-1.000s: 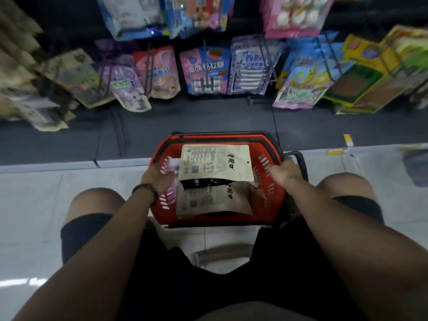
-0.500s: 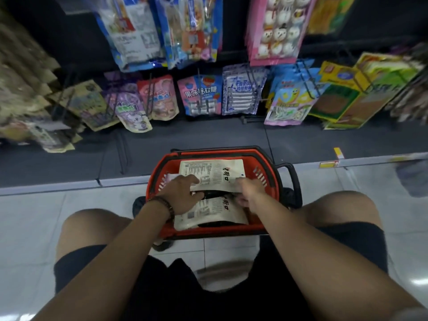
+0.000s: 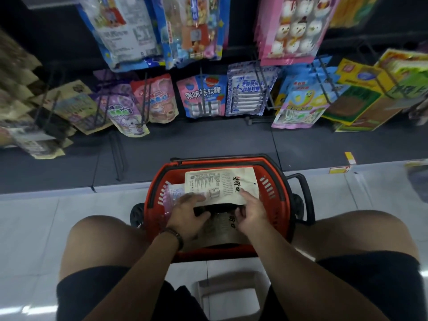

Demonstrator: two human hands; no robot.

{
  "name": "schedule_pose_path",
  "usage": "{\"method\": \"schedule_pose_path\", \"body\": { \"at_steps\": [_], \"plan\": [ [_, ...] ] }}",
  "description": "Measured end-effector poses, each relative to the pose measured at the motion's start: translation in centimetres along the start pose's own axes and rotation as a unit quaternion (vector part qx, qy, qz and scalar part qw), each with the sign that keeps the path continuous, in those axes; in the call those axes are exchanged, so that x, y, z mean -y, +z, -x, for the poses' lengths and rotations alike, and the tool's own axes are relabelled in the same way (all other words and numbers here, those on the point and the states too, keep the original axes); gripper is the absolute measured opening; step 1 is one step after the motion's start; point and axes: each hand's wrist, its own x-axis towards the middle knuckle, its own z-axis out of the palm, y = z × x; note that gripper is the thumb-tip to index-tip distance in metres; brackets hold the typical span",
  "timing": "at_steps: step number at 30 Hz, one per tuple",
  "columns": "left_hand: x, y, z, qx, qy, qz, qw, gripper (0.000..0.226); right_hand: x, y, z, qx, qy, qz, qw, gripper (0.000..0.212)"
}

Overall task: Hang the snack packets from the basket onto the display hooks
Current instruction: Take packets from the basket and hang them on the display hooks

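A red basket [image 3: 274, 181] stands on the floor between my knees, in front of the display. A white snack packet [image 3: 222, 183] with black print lies on top inside it, and a brownish packet [image 3: 220, 228] of the same kind lies beneath. My left hand [image 3: 187, 216] pinches the white packet's near left edge. At the near right corner, my right hand [image 3: 252, 214] grips the same packet. Dark display hooks [image 3: 144, 100] stick out from the rack beyond the basket, most carrying packets.
Colourful packets hang in rows on the rack: a pink and blue candy bag [image 3: 203, 96], a blue-white bag [image 3: 250, 89], a purple bag [image 3: 126, 114], yellow-green bags [image 3: 361, 96]. A dark base shelf [image 3: 208, 140] runs under them. A small stool [image 3: 228, 295] is beneath me.
Both hands left the basket's sides and came in onto the top white packet. My view has moved closer to the rack and basket.
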Motion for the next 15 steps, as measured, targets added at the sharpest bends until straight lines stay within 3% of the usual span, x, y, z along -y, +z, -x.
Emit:
{"method": "schedule_pose_path", "body": {
  "at_steps": [3, 7, 10, 12, 15],
  "plan": [
    [-1.0, 0.7, 1.0, -0.010, 0.030, 0.017, 0.999, 0.034, -0.2, 0.4, 1.0, 0.035, 0.020, -0.012, 0.999, 0.038],
    [-2.7, 0.9, 3.1, -0.011, 0.038, 0.177, 0.983, 0.022, 1.7, -0.2, 0.8, 0.036, -0.030, 0.073, 0.996, 0.068],
    [-3.7, 0.3, 4.6, 0.004, 0.024, 0.235, 0.972, 0.014, 3.9, -0.7, 4.1, 0.056, -0.058, 0.087, 0.993, 0.034],
    [-4.3, -1.1, 5.5, 0.008, 0.022, 0.233, 0.972, 0.013, 4.9, -1.7, 6.6, 0.072, -0.101, 0.100, 0.987, 0.024],
    [-5.0, -4.2, 5.7, -0.087, 0.063, 0.112, 0.988, 0.032, 6.3, -3.2, 10.1, 0.123, -0.166, 0.132, 0.969, 0.029]
  ]
}}
